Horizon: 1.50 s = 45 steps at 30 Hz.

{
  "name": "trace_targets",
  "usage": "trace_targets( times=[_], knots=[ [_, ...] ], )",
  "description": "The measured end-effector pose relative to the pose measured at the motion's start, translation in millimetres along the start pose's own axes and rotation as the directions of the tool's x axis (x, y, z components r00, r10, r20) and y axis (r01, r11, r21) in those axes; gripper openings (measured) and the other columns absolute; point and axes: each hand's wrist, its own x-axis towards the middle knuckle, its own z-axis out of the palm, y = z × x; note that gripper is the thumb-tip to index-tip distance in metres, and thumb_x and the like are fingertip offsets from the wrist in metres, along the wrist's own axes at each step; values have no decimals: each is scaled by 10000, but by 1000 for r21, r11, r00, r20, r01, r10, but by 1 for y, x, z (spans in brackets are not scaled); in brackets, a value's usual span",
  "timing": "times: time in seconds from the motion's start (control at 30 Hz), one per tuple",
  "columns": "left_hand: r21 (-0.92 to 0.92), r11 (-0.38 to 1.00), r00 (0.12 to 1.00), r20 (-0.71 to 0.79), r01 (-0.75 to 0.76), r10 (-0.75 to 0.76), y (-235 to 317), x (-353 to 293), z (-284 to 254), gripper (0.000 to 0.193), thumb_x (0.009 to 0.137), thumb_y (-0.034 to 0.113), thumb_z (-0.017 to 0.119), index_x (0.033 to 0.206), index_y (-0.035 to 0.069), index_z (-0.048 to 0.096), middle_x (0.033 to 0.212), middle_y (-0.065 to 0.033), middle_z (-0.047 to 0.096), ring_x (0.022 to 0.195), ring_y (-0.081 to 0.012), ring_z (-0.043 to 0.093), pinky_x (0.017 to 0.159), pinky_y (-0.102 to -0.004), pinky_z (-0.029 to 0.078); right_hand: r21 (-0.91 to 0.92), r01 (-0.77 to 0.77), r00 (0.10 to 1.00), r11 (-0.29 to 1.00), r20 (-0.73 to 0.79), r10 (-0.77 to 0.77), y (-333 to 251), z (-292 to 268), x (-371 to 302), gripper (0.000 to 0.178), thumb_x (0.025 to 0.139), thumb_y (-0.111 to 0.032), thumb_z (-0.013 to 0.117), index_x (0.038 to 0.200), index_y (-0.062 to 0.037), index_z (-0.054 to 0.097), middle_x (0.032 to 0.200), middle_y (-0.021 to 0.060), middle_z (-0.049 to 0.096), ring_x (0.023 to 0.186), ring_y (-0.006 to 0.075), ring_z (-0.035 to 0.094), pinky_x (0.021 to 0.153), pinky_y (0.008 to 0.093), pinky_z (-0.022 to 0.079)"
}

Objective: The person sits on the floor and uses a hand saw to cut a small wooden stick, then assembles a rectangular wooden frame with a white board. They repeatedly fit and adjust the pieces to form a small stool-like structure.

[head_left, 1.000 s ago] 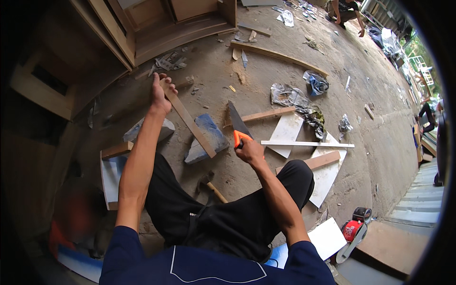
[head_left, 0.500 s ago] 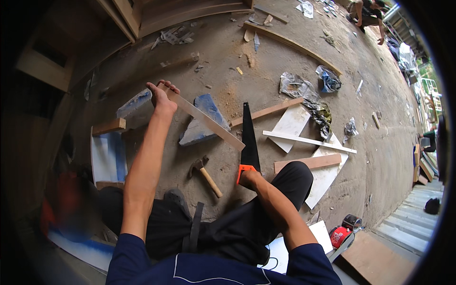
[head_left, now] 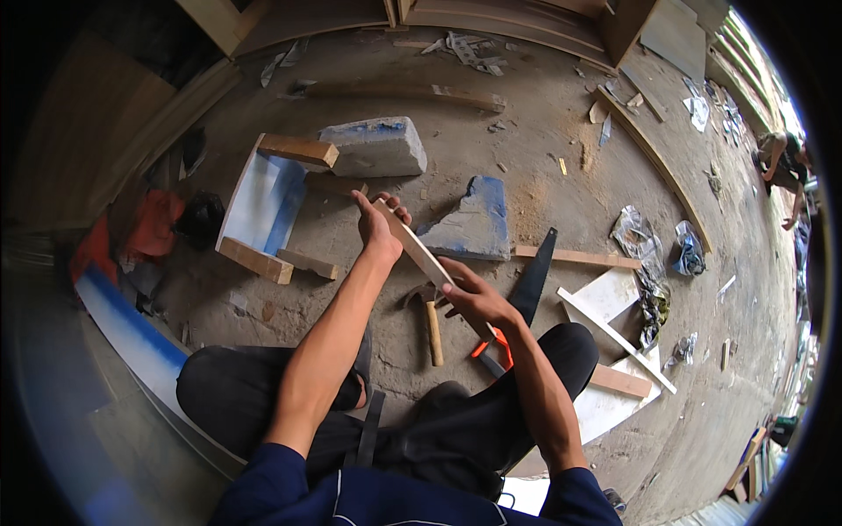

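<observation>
A wooden cabinet (head_left: pixel 509 31) stands on the dusty, littered floor (head_left: pixel 544 140).

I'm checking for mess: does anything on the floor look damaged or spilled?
Yes. Beyond the wooden strip in the left hand, the blue-stained block has a jagged, broken-looking edge. Farther right, what looks like sawdust lies scattered, and crumpled plastic litters the floor.

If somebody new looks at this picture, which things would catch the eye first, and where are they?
Probably the pale wooden strip at centre, held by the left hand with the right hand touching it. Next, perhaps the saw with its orange handle, right of the strip, and the blue-stained block just beyond the hands.
</observation>
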Motion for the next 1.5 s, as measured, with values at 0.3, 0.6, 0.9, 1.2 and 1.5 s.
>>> trace_targets(
  times=[0.3,0.6,0.9,1.2,1.5],
  knots=[
    [3,997,997,-21,-74,74,14,2,-35,607,928,677,339,873,99,515,801,-54,620,711,-193,588,658,-323,502,-279,-68,997,958,-56,54,4,13,7,388,952,-320,597,1193,-19,551,941,72,645,759,140,640,625,302,514],
    [740,615,941,68,-270,332,37,-20,-72,463,908,424,643,1227,90,619,1094,-74,624,846,-149,644,666,-281,554,-602,-129,955,788,-291,-66,0,26,34,465,889,-466,621,975,-10,631,784,153,675,741,285,660,672,395,497],
    [611,742,917,-65,-275,393,51,-20,-115,303,899,192,682,1129,-4,662,1051,-72,657,919,-159,637,766,-313,572,-788,-11,931,615,-232,-282,10,42,51,431,845,-415,650,1037,-29,639,919,198,663,937,363,631,802,437,496],
    [436,848,943,1,-301,334,5,2,-57,260,915,140,636,1120,-19,622,1076,-101,642,998,-181,622,831,-346,564,-772,-180,897,609,-384,-221,7,-15,32,423,832,-470,659,957,-66,646,902,219,662,902,400,635,780,466,497],
    [679,601,890,181,-421,419,-73,28,-14,257,947,165,573,1101,-38,612,1048,-122,669,960,-190,647,819,-311,519,-210,-850,280,482,-957,76,107,-126,-47,561,848,-519,619,1056,2,647,1109,258,646,1062,368,633,898,457,500]
  ],
)
